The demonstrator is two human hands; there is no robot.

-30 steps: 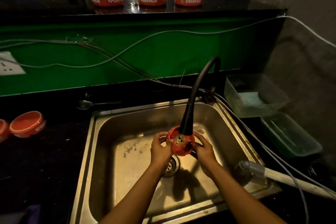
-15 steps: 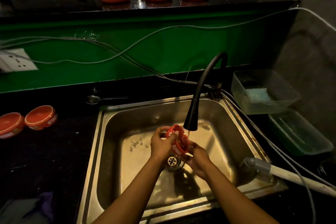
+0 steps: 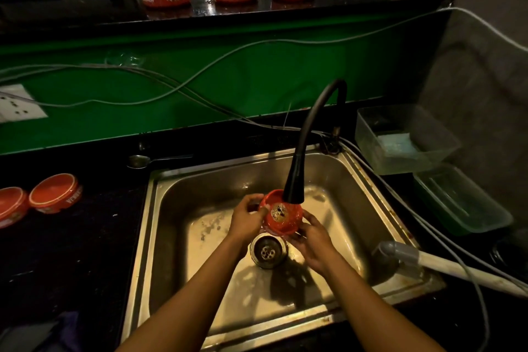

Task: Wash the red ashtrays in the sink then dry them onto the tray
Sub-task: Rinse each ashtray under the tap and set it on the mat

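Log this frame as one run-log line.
phase: washing | held: red ashtray | left hand: gripping | right hand: supporting | location: under faucet, over sink

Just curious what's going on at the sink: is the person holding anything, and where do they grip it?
Yes, a red ashtray under the tap. The left hand grips its left rim; the right hand cups its lower right side.

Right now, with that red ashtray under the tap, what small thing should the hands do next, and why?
Probably turn the ashtray a little under the black faucet and rub its wall. The left hand and the right hand both hold it over the sink, just above the drain, and the side with the printed emblem faces the camera, so the other faces likely need rinsing.
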